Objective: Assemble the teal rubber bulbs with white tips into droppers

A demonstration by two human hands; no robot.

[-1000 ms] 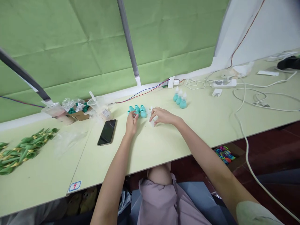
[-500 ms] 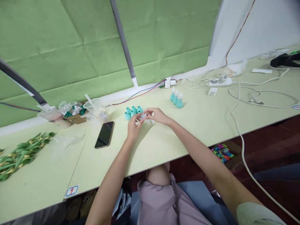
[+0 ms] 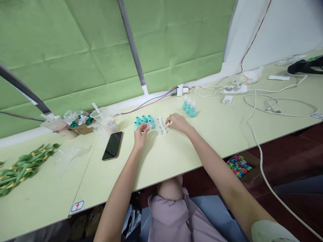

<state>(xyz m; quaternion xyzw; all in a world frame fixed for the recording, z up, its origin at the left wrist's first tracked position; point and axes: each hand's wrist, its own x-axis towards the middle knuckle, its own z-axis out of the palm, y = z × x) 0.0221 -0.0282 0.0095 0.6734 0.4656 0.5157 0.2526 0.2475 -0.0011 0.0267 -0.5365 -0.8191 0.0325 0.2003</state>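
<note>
Head view: the left hand has its grip pinched on a translucent piece beside teal bottles, nearer the tabletop's far edge than its near one; the right hand's grip, half curled beside white pieces, shows no discernible hold.

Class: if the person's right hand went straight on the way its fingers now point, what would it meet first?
Most likely the small white plastic pieces grouped on the table, just beyond the right hand's fingers; the exact gap is unclear.
</note>
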